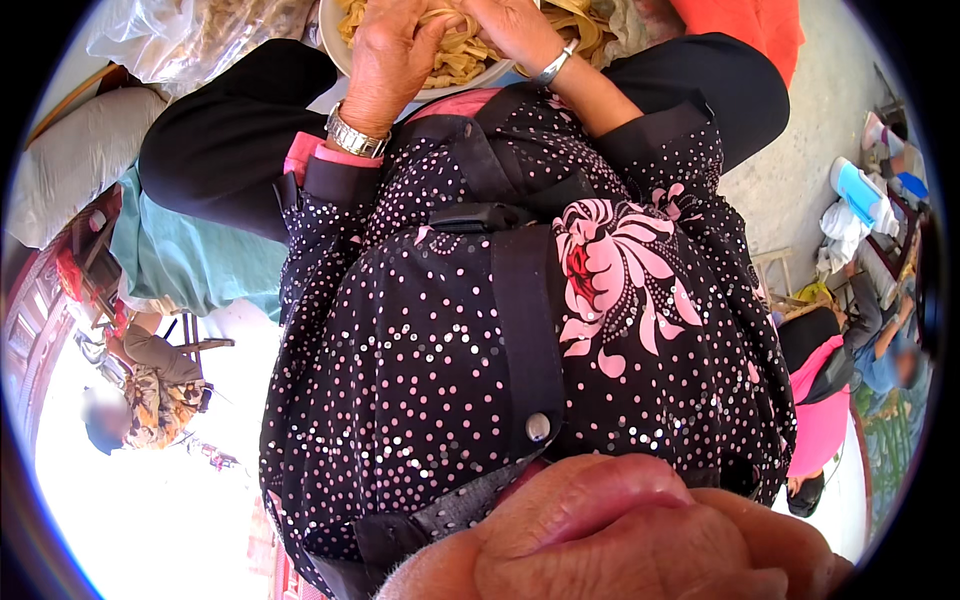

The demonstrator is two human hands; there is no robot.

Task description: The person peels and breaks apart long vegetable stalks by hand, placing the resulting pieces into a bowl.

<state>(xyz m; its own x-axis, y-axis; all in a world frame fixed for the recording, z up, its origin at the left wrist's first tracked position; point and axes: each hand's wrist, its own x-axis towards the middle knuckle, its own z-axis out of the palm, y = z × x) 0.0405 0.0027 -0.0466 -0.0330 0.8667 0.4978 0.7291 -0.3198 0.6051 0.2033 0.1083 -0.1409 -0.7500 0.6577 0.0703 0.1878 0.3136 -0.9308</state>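
My left hand (390, 64), with a metal watch at the wrist, is at the top edge over a white bowl (335, 46) of yellowish-tan, ribbon-like strips (459, 66). A looped strip (456, 16) lies at its thumb and fingers, which appear to pinch it. My right hand (517, 34), above a silver bangle, reaches in from the other side, close to the same loop. The frame's top edge cuts off part of its fingers, so its grip is unclear. More folded strips (577, 22) lie beyond the right wrist, by a clear plastic bag.
A clear plastic bag (187, 37) with tan contents lies beyond my left knee. Teal cloth (195, 251) hangs below my left thigh. Red material (750, 30) is past my right knee. Other people sit at far left (161, 382) and far right (821, 390).
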